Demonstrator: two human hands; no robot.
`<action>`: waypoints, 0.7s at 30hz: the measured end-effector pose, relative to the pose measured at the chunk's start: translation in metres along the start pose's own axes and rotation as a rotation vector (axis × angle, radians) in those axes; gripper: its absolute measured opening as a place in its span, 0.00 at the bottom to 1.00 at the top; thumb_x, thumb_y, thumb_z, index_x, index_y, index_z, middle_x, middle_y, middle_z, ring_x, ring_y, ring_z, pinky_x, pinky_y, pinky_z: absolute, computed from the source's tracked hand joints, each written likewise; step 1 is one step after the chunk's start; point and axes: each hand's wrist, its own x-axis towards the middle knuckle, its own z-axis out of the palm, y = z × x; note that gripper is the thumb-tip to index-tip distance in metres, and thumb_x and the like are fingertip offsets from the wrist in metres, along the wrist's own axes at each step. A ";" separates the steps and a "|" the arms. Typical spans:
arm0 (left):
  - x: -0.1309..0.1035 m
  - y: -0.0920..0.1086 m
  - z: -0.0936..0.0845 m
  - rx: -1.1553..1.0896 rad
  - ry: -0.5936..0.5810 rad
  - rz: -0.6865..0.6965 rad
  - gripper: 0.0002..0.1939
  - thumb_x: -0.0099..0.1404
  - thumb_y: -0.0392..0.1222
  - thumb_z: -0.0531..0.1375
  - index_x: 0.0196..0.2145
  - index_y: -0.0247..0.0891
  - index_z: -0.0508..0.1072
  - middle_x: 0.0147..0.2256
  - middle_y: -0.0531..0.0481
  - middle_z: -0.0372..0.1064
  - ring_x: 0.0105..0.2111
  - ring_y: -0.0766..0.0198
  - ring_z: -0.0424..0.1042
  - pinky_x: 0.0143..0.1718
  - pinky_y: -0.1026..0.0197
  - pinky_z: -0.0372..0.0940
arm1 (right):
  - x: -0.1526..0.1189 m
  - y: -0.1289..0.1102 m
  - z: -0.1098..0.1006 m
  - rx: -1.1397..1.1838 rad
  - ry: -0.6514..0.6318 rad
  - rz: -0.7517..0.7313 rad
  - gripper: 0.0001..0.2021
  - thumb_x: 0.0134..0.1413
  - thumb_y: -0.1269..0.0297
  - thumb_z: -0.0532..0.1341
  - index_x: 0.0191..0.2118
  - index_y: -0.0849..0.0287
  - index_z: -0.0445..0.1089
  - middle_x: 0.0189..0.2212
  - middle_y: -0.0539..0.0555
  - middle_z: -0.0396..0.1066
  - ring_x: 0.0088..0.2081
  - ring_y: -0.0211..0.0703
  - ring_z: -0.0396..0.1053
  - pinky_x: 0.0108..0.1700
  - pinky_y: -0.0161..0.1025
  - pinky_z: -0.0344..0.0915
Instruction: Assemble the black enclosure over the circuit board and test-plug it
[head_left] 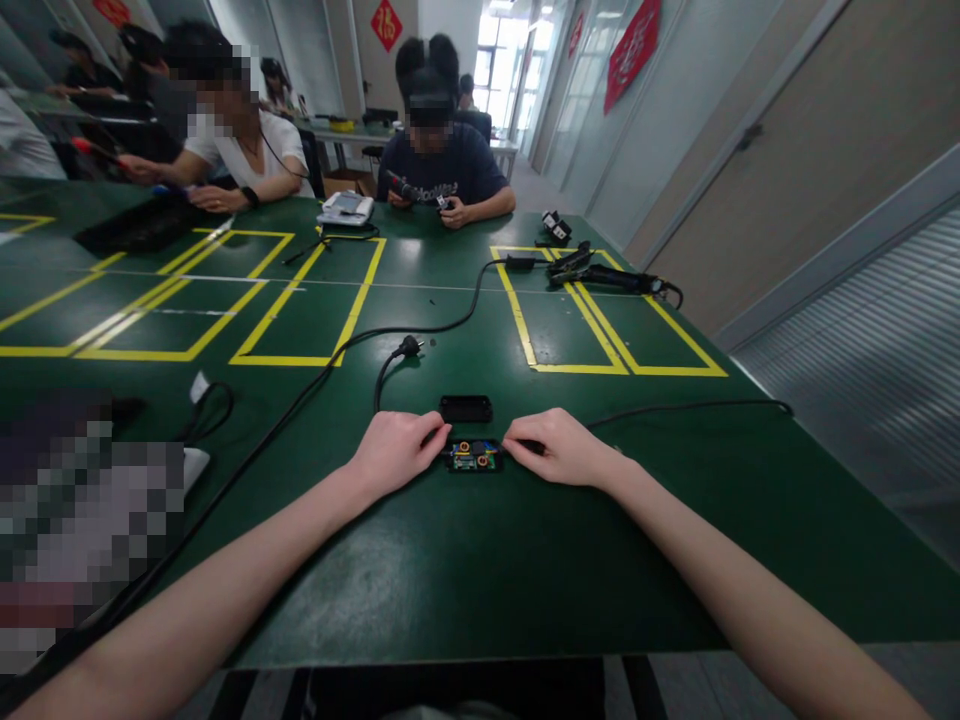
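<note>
An opened small black case (474, 468) lies on the green table in front of me, with a circuit board (465, 462) and copper coils showing inside. At the case's left end, my left hand (401, 448) is closed in a pinch, where the power cord (379, 382) runs in behind it. The grip point itself is mostly hidden by my fingers. On the opposite end, my right hand (559, 448) pinches the black cable (675, 406) close to the case. Just beyond the board lies the black case cover (466, 408), hollow side up.
A plug (409, 346) lies beyond my left hand. A long black cable (352, 342) crosses the table to an adapter (521, 262). Black tools (600, 277) lie at the far right. Yellow tape (289, 358) marks rectangles. Several people sit opposite, one with a screwdriver (401, 185).
</note>
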 end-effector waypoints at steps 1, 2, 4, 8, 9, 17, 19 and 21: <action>0.000 0.000 -0.001 0.007 0.005 0.003 0.20 0.75 0.46 0.51 0.30 0.39 0.75 0.22 0.51 0.70 0.22 0.63 0.69 0.26 0.63 0.55 | 0.000 -0.001 0.000 -0.001 0.000 -0.004 0.15 0.67 0.66 0.55 0.29 0.58 0.72 0.25 0.52 0.74 0.24 0.38 0.67 0.30 0.36 0.57; 0.000 0.000 -0.001 0.009 0.009 0.006 0.19 0.75 0.46 0.51 0.29 0.39 0.74 0.22 0.50 0.70 0.23 0.63 0.69 0.26 0.63 0.55 | 0.000 -0.001 0.000 -0.005 0.003 -0.006 0.15 0.67 0.66 0.55 0.28 0.58 0.72 0.25 0.52 0.73 0.24 0.38 0.67 0.29 0.36 0.56; 0.001 0.000 -0.002 -0.006 0.010 0.009 0.19 0.75 0.45 0.52 0.28 0.38 0.74 0.23 0.50 0.70 0.23 0.64 0.69 0.27 0.63 0.56 | 0.000 -0.001 0.001 -0.032 0.022 0.008 0.16 0.66 0.67 0.56 0.26 0.58 0.71 0.24 0.52 0.72 0.24 0.38 0.66 0.29 0.37 0.55; 0.001 0.001 -0.002 -0.083 -0.027 0.025 0.17 0.75 0.43 0.53 0.30 0.38 0.74 0.26 0.51 0.74 0.26 0.64 0.72 0.28 0.64 0.56 | 0.001 -0.002 0.007 -0.134 0.082 0.069 0.15 0.63 0.69 0.58 0.24 0.58 0.70 0.23 0.52 0.71 0.27 0.41 0.68 0.32 0.38 0.56; 0.001 0.001 -0.002 -0.091 -0.033 0.028 0.17 0.75 0.43 0.54 0.30 0.38 0.74 0.27 0.51 0.75 0.26 0.64 0.72 0.28 0.64 0.56 | 0.002 -0.002 0.009 -0.145 0.086 0.079 0.15 0.63 0.69 0.58 0.24 0.58 0.69 0.23 0.53 0.71 0.28 0.41 0.68 0.33 0.38 0.56; 0.001 0.002 -0.003 -0.072 -0.062 -0.017 0.17 0.75 0.45 0.54 0.30 0.39 0.75 0.25 0.51 0.75 0.25 0.64 0.72 0.28 0.64 0.55 | 0.003 -0.002 0.012 0.004 0.074 0.121 0.10 0.57 0.70 0.62 0.25 0.58 0.69 0.23 0.48 0.69 0.25 0.36 0.65 0.32 0.34 0.56; 0.002 0.002 -0.003 -0.075 -0.060 -0.026 0.16 0.75 0.45 0.55 0.31 0.39 0.76 0.26 0.51 0.75 0.25 0.63 0.72 0.28 0.64 0.56 | 0.005 -0.003 0.012 0.041 0.095 0.178 0.05 0.54 0.71 0.63 0.28 0.57 0.73 0.24 0.47 0.70 0.25 0.35 0.65 0.31 0.33 0.56; 0.002 0.003 -0.002 -0.079 -0.046 -0.045 0.12 0.74 0.45 0.56 0.36 0.40 0.77 0.27 0.52 0.75 0.26 0.63 0.72 0.28 0.63 0.58 | 0.007 -0.003 0.012 0.038 0.122 0.254 0.01 0.52 0.69 0.65 0.31 0.57 0.74 0.24 0.46 0.70 0.25 0.35 0.65 0.30 0.33 0.55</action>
